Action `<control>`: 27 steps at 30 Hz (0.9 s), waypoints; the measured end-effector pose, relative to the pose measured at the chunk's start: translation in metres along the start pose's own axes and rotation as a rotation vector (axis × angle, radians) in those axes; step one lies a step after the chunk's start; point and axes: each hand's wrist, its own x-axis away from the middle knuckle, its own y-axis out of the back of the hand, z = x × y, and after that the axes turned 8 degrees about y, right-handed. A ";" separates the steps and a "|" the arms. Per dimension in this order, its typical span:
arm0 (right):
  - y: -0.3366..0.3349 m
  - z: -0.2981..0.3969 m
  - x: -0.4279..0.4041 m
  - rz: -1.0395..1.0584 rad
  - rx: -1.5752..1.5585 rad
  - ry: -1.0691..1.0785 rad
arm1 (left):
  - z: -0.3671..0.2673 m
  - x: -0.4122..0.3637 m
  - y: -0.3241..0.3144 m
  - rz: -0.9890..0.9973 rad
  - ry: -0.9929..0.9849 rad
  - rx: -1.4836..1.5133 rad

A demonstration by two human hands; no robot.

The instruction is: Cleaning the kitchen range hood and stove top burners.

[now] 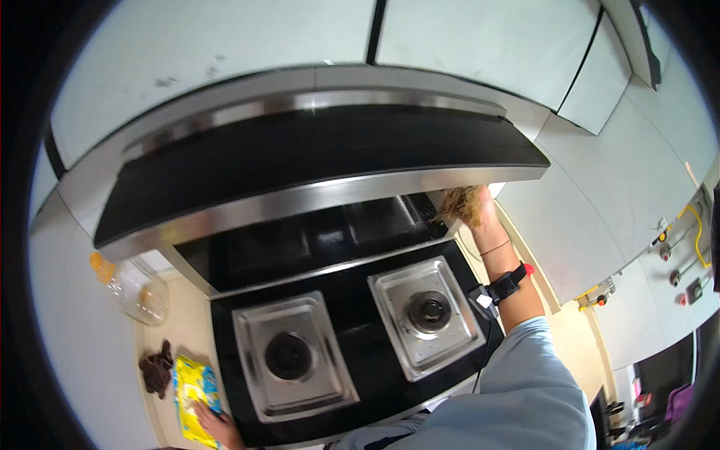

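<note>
My right hand (482,203) is raised at the right end of the range hood (326,197), shut on a bundle of brown fibrous scrubbing material (461,206). A device is strapped to that forearm. At the lower left, my left hand (215,423) lies on a yellow and blue plastic packet (194,388) on the counter; whether its fingers grip it is hard to tell. Between my arms is a black gas hob (349,337) with two square steel burner trays, the left one (295,354) and the right one (427,318).
A dark brown cloth (157,368) lies beside the packet. Behind it stands a clear plastic jar (147,295) with an orange lid. White cabinets (225,39) hang above the hood. Valves and a yellow gas hose (699,236) are on the right wall.
</note>
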 end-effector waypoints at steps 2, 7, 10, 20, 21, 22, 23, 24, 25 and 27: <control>0.010 0.021 -0.003 -0.037 0.124 0.060 | 0.010 0.011 0.000 -0.015 0.008 -0.013; 0.083 0.070 -0.054 -0.008 0.520 0.397 | 0.010 0.040 -0.020 -0.128 0.147 0.159; 0.114 0.082 -0.068 -0.005 0.864 0.720 | -0.037 0.076 -0.025 -0.176 0.285 0.221; 0.099 0.056 -0.070 0.364 1.865 1.367 | -0.046 0.103 -0.028 -0.092 0.197 0.246; 0.093 0.055 -0.075 0.296 2.171 1.593 | -0.049 0.104 -0.026 -0.085 0.199 0.251; 0.100 0.063 -0.091 0.283 2.265 1.584 | -0.052 0.103 -0.029 -0.071 0.207 0.263; 0.114 0.065 -0.099 0.286 2.266 1.592 | -0.054 0.102 -0.031 -0.058 0.214 0.275; 0.119 0.057 -0.100 0.195 2.452 1.611 | -0.055 0.102 -0.030 -0.061 0.220 0.272; 0.123 0.052 -0.103 0.093 2.637 1.621 | -0.056 0.103 -0.030 -0.055 0.229 0.285; 0.131 0.036 -0.107 0.382 2.790 1.449 | -0.054 0.105 -0.031 -0.046 0.243 0.298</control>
